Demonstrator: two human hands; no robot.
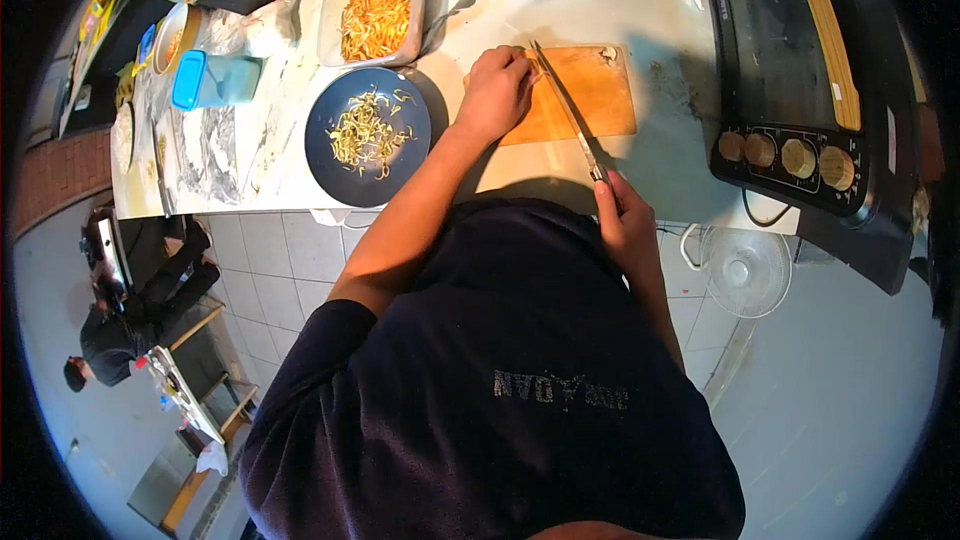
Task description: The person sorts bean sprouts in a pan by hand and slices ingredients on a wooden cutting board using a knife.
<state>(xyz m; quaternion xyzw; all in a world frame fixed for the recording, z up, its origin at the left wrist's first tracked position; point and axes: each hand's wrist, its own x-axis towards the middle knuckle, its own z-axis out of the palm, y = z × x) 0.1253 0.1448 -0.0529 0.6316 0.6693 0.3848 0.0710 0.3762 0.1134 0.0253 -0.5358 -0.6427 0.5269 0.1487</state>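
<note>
On the wooden cutting board (590,90), my left hand (495,90) rests at the left side with its fingers curled and pressed together. Whatever lies under those fingertips is too hidden to name. My right hand (627,220) grips the handle of a long knife (568,105). The blade slants over the board, its tip close to my left fingertips at the far edge. A small pale scrap (607,55) sits at the board's far right corner. Left of my left hand stands a dark blue bowl (325,162) with a heap of cut bean sprouts (365,135).
Behind the bowl is a clear plastic container (331,0) of orange-tinted shreds. A blue-lidded box (225,80) stands farther left. A black toaster oven (790,165) with wooden knobs occupies the right. A white strainer basket (745,270) is below the counter. Another person (120,335) is at far left.
</note>
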